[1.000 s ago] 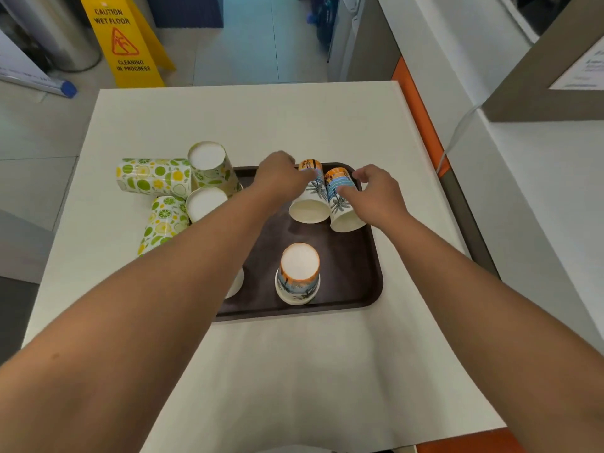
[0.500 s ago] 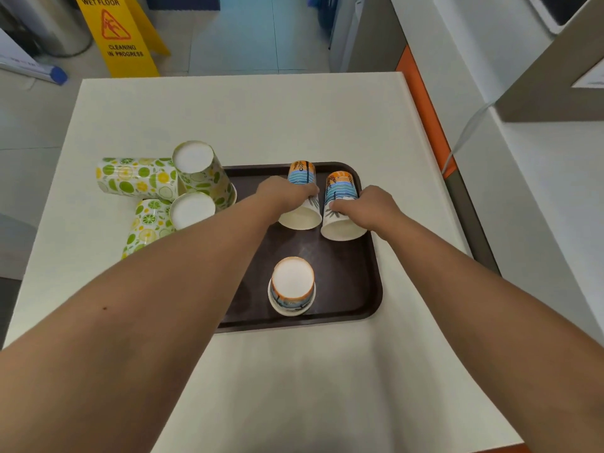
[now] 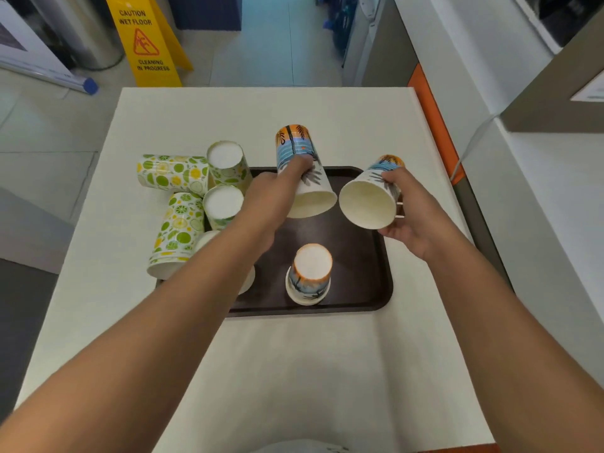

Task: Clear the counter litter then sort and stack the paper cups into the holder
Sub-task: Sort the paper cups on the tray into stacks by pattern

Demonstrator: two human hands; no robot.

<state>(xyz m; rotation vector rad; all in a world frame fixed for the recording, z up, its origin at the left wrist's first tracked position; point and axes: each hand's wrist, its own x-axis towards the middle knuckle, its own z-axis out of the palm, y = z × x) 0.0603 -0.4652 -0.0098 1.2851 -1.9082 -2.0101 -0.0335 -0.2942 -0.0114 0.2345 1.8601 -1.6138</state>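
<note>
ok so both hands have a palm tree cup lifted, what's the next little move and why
Probably slide one cup into the other. The left hand and right hand each hold a matching palm tree cup above the tray, mouths open toward the camera and close together, so nesting them looks like the shortest step toward a sorted stack.

Public cafe or canteen-type service area, yellow "caution wet floor, cleaning in progress" sign [image 3: 148, 40] on pale tiled floor [image 3: 281, 50], white bench [image 3: 294, 371] with brown serving tray [image 3: 366, 276], printed paper cups [image 3: 171, 173], metal bin [image 3: 85, 31] behind
</note>
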